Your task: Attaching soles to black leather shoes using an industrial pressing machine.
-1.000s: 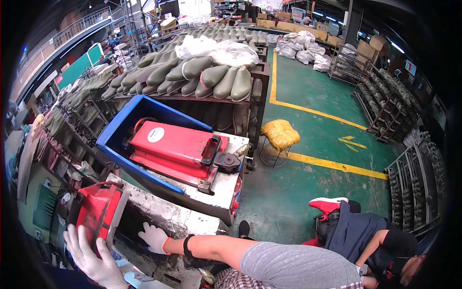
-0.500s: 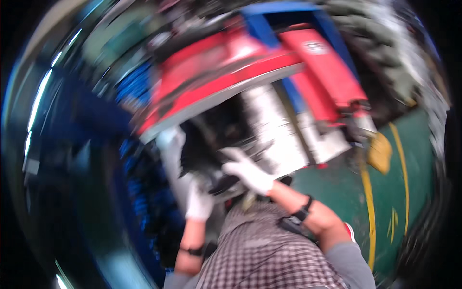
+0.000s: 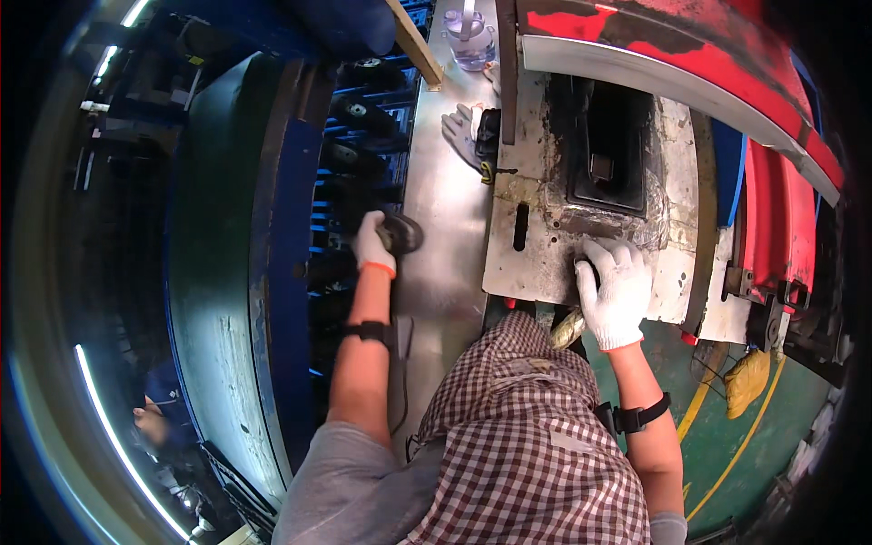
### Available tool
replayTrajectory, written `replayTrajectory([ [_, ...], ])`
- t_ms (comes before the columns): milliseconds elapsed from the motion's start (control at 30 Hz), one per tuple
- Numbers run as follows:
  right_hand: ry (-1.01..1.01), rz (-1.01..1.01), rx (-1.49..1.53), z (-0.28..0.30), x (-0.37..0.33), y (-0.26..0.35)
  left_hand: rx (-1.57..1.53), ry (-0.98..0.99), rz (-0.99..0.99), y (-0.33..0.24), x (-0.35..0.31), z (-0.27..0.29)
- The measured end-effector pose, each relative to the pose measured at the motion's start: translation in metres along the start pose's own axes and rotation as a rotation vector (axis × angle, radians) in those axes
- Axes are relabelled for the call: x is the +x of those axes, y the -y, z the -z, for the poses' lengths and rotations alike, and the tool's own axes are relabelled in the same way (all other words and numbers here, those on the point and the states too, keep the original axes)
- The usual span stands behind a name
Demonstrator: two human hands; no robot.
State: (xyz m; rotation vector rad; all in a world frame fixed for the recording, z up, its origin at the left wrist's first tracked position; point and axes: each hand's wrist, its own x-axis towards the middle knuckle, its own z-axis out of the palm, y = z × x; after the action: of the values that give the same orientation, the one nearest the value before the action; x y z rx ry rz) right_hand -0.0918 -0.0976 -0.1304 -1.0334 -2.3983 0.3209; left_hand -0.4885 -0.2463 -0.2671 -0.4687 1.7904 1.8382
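Note:
My left hand point(image 3: 371, 243), in a white knit glove with an orange cuff, grips a dark shoe point(image 3: 405, 234) with a rounded end. It holds the shoe between the blue rack and the metal ledge. My right hand point(image 3: 618, 286), gloved in white too, rests at the near edge of the worn metal machine table point(image 3: 536, 263). Its fingers curl over something dark, mostly hidden by the glove. Just below that hand a brownish, wrapped-looking piece point(image 3: 569, 329) sticks out beside my checked apron point(image 3: 518, 409).
Several dark shoe-like pieces point(image 3: 356, 111) sit on the blue rack point(image 3: 318, 241). Along the metal ledge point(image 3: 440, 282) lie a grey glove point(image 3: 461, 136) and a clear bottle point(image 3: 470, 41). A red machine beam point(image 3: 636, 36) spans the far right. A yellow bag point(image 3: 747, 383) hangs over the green floor.
My view has turned and steadied. Both hands were close together around a dark piece; now they are apart, the left over by the rack with a shoe, the right on the machine table.

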Motion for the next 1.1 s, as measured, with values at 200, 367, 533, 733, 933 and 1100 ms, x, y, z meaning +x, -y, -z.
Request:
replayTrajectory([
  [200, 0.07, -0.004, -0.012, 0.001, 0.002, 0.007, 0.311, -0.194, -0.327, -0.032, 0.12, 0.062],
  [367, 0.083, -0.047, -0.009, -0.003, 0.001, 0.004, 0.611, -0.217, -0.295, -0.029, 0.094, 0.05],
  [533, 0.075, -0.034, -0.025, -0.006, -0.001, 0.002, 0.357, -0.559, -0.505, 0.025, 0.037, 0.072],
  [733, 0.074, -0.015, -0.04, -0.009, -0.005, -0.002, 0.013, -0.673, 0.007, -0.013, 0.079, 0.12],
  [933, 0.064, -0.018, 0.009, 0.0, 0.011, 0.013, -0.275, -0.019, 0.099, -0.028, 0.148, 0.245],
  [1100, 0.044, -0.04, -0.093, 0.0, 0.003, 0.004, -0.411, 0.08, 0.144, 0.015, 0.09, 0.211],
])
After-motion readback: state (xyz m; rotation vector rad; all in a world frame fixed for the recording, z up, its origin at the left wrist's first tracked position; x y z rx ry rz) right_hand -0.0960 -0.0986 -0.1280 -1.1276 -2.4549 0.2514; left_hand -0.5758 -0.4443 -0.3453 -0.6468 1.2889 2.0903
